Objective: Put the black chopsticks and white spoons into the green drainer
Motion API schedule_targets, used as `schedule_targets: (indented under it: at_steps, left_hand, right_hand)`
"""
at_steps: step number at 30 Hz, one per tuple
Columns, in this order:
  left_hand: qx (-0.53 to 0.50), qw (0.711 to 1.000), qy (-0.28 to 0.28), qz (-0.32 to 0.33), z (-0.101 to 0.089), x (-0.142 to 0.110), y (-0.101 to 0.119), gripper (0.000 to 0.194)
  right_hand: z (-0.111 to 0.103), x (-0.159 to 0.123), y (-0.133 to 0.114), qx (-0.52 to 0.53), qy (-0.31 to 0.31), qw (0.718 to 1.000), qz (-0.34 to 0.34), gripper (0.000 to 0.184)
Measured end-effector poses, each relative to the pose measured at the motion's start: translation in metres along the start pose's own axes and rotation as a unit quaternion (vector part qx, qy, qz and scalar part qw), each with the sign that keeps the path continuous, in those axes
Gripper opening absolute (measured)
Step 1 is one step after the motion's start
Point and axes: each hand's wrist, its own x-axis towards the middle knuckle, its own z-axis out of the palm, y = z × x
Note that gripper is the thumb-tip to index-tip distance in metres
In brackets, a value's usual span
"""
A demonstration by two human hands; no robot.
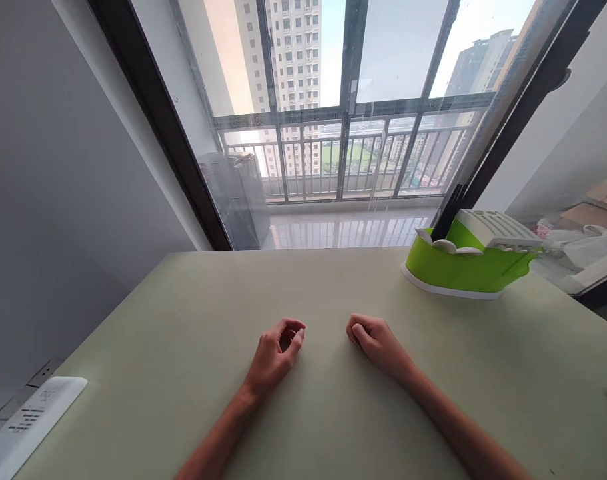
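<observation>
My left hand point(276, 350) rests on the pale green tabletop point(313, 413), left of the middle. Its fingers curl round toward the thumb, whose tip meets or nearly meets theirs, and nothing shows in the hollow between. Across a short gap to the right, my right hand point(376, 340) lies closed in a fist on the same tabletop, its thumb folded over the curled fingers. No object pokes out of the fist. Both forearms come in from the bottom of the head view.
A green and white holder point(463, 267) with dark sticks stands at the back right. At the left edge lies a white power strip or similar long device point(38, 420). Behind the table are a glass door and a balcony railing point(368, 153). A grey wall point(58, 167) borders the left.
</observation>
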Motion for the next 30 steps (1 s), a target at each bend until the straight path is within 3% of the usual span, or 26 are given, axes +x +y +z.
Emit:
schedule_targets:
  at_steps: [30]
  left_hand:
    - [-0.001, 1.0, -0.001, -0.006, 0.0009, 0.001, -0.0013, 0.031]
  right_hand:
    - [0.0001, 0.0002, 0.0003, -0.009, 0.003, 1.0, -0.006, 0.022]
